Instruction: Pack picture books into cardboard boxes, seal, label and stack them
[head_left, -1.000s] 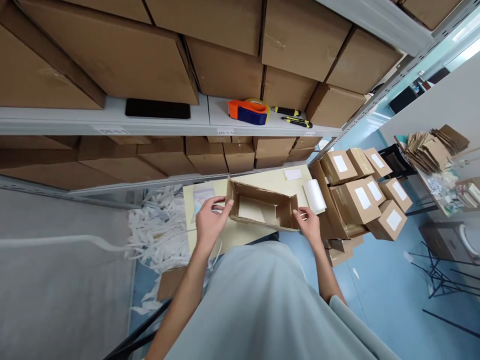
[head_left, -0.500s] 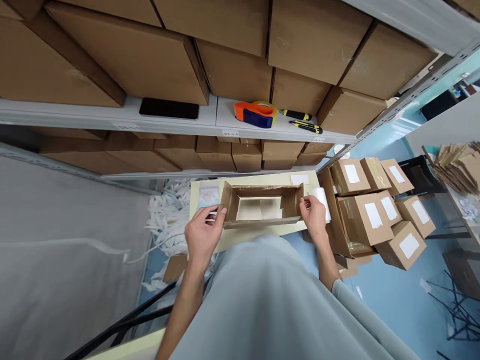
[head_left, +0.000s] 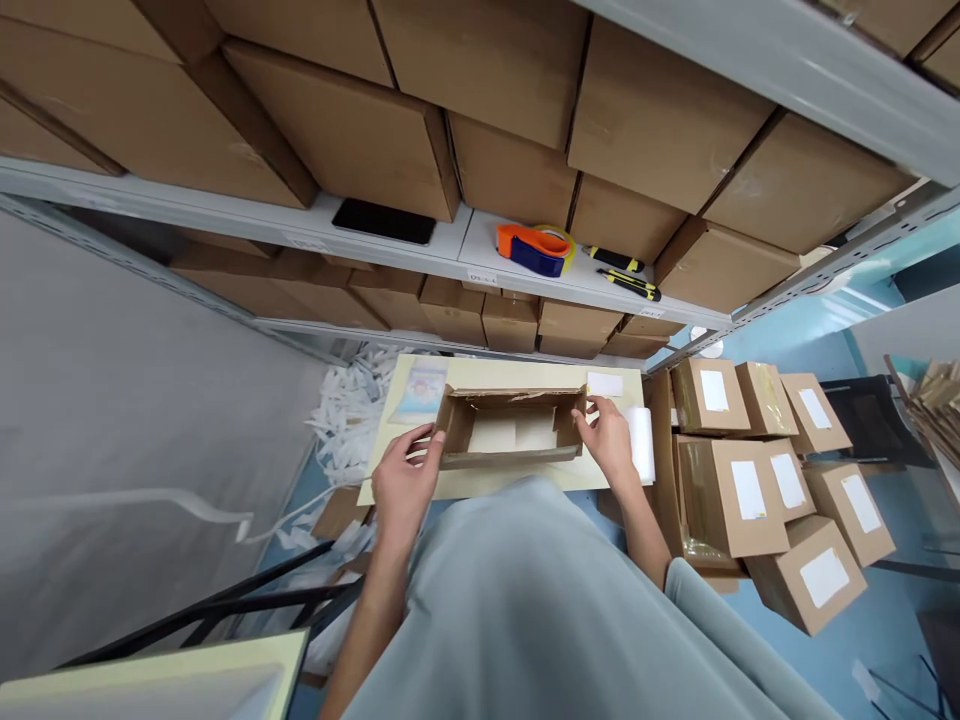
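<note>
Between my hands is an open cardboard box (head_left: 510, 458), its top facing me and a pale inner bottom showing. My left hand (head_left: 409, 480) grips its left end, thumb at the near corner. At the other end my right hand (head_left: 606, 440) pinches the right wall, with the thumb on the inside. The box is over a pale yellow table (head_left: 480, 372). On that table, behind the box's left end, lies a bluish plastic packet (head_left: 421, 390). A white label (head_left: 604, 384) lies behind the right end, and a white roll (head_left: 640, 445) is beside my right hand.
A shelf ahead holds cardboard boxes (head_left: 510, 165), a black phone (head_left: 384, 221), an orange and blue tape dispenser (head_left: 534, 250) and utility knives (head_left: 628, 284). Labelled cartons (head_left: 739, 495) are piled at right. Shredded paper (head_left: 346, 400) lies left, near a black chair frame (head_left: 225, 605).
The view has turned, so the shelf and cartons appear shifted. Both hands keep hold of the box; the right hand's thumb now reaches further inside its right wall.
</note>
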